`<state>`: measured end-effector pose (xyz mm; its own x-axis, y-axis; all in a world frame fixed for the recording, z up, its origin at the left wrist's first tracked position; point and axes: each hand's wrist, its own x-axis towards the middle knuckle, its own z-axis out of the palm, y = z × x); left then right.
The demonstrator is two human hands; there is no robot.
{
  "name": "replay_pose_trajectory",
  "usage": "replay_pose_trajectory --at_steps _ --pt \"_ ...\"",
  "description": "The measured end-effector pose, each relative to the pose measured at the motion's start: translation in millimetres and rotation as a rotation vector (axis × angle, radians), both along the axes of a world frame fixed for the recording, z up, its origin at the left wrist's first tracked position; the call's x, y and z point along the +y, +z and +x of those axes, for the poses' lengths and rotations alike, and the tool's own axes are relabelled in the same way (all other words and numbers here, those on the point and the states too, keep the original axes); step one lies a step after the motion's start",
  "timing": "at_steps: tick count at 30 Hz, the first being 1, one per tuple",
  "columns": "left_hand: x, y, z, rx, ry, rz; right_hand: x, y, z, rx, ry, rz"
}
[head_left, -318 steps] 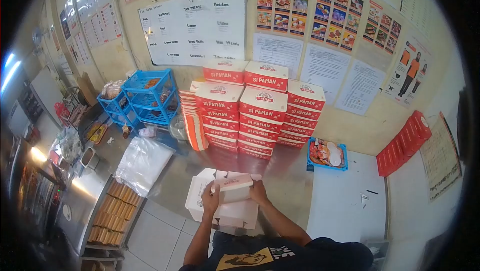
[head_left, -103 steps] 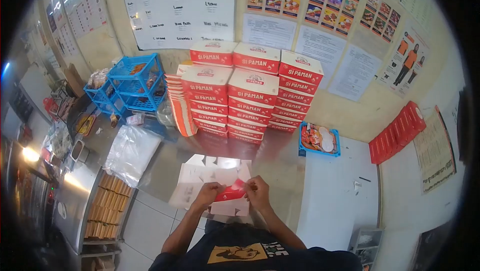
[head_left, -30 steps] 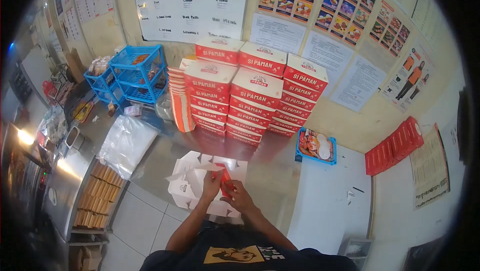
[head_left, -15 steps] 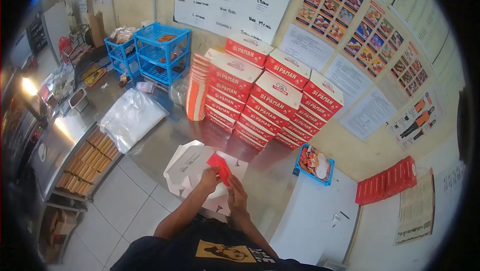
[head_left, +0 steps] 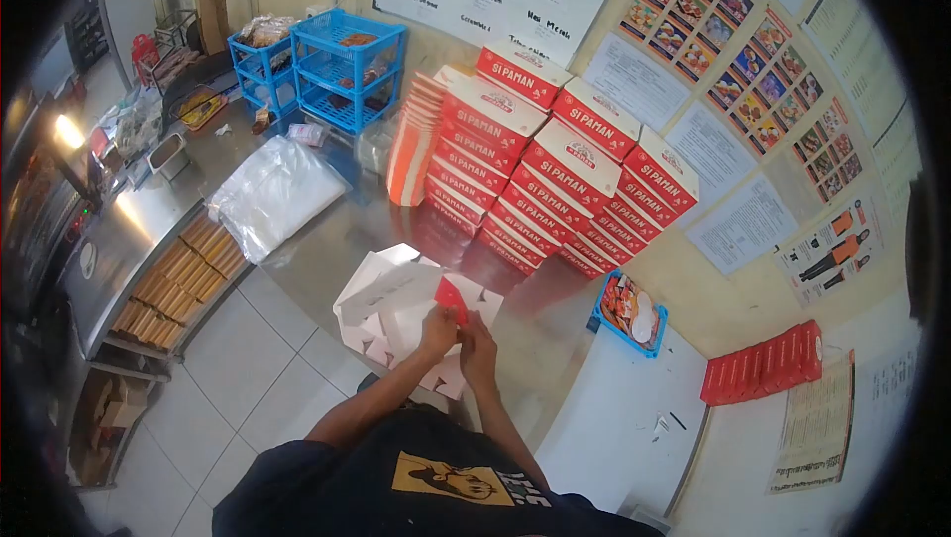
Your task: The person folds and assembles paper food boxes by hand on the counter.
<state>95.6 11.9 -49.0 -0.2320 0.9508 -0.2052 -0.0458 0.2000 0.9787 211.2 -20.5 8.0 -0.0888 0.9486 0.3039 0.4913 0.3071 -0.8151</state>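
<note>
Over an open white cardboard box (head_left: 401, 284), both of my hands hold a small red folded piece of card (head_left: 450, 293). My left hand (head_left: 439, 329) has its fingers closed on the card's near left part. On the right edge, the fingers of my right hand (head_left: 476, 341) are bent around it, close against the left hand. The box lies on a metal table with its lid tilted back to the left and its flaps spread. My hands cover the lower part of the card, so its full shape is hidden.
Behind the open box stand stacks of red and white printed boxes (head_left: 522, 175) beside a stack of orange-striped cartons (head_left: 413, 146). Clear plastic bags (head_left: 277, 195) lie left. Blue racks (head_left: 349, 71) stand at the back; a blue tray (head_left: 630, 314) and red packets (head_left: 763, 364) are right.
My hands have drawn closer together around the red card, which now shows less above them. The whole view has shifted slightly as my head moved.
</note>
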Motion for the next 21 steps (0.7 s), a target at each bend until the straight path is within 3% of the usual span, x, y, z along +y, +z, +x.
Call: replay_pose_trajectory --at_steps 1,2,3,4,5,6,8,9,11,12,14,15,17,18,19,20,21 --pt "0.7 10.4 -4.5 0.157 -0.058 0.054 7.4 -0.3 1.6 -0.054 -0.036 0.057" --pt "3.8 22.0 -7.2 0.155 -0.048 0.053 17.9 0.3 2.5 -0.107 -0.066 0.117" --pt "5.6 35.0 -7.7 0.461 -0.213 0.171 24.0 22.6 -1.1 -0.108 -0.055 0.114" --pt "1.6 41.9 -4.9 0.765 -0.384 0.282 25.3 60.3 -6.8 -0.17 -0.036 -0.118" --pt "-6.0 43.0 1.2 0.761 -0.384 0.27 29.3 83.1 -8.9 -0.233 -0.021 -0.352" --pt "-12.7 43.9 8.9 0.775 -0.42 0.317 41.0 78.2 -6.2 -0.236 -0.019 -0.362" --pt "-22.2 52.8 19.6 0.772 -0.426 0.285 73.0 53.0 5.2 -0.76 -0.057 -0.242" --pt "-26.2 59.0 18.4 0.769 -0.426 0.282 88.9 48.9 16.2 -0.762 -0.055 -0.244" --pt "-30.2 68.4 7.8 0.925 -0.441 0.434 112.9 47.2 38.9 -1.0 0.282 -0.371" --pt "-29.0 66.8 -0.1 0.924 -0.44 0.426 112.6 50.2 47.6 -1.0 0.289 -0.374" --pt "-21.1 57.2 -15.0 0.925 -0.651 0.184 109.1 58.1 57.4 -0.544 0.14 -0.674" --pt "-17.9 44.9 -13.7 0.923 -0.647 0.182 104.0 55.6 56.3 -0.547 0.143 -0.673" --pt "-15.2 17.8 -4.8 0.947 -0.505 0.417 89.5 48.1 51.0 0.064 0.157 -0.992" --pt "-18.0 32.2 -1.7 0.943 -0.505 0.413 80.6 54.4 42.3 0.149 0.166 -1.065" --pt "-22.1 63.8 2.1 0.685 -0.469 0.184 76.7 41.5 39.4 0.148 0.165 -1.07" --pt "-23.6 81.8 4.0 0.426 -0.425 -0.038 73.6 16.2 40.7 0.022 0.202 -0.936" --pt "-22.4 74.8 6.0 0.424 -0.427 -0.04 72.1 -16.4 46.9 -0.102 0.236 -0.799"
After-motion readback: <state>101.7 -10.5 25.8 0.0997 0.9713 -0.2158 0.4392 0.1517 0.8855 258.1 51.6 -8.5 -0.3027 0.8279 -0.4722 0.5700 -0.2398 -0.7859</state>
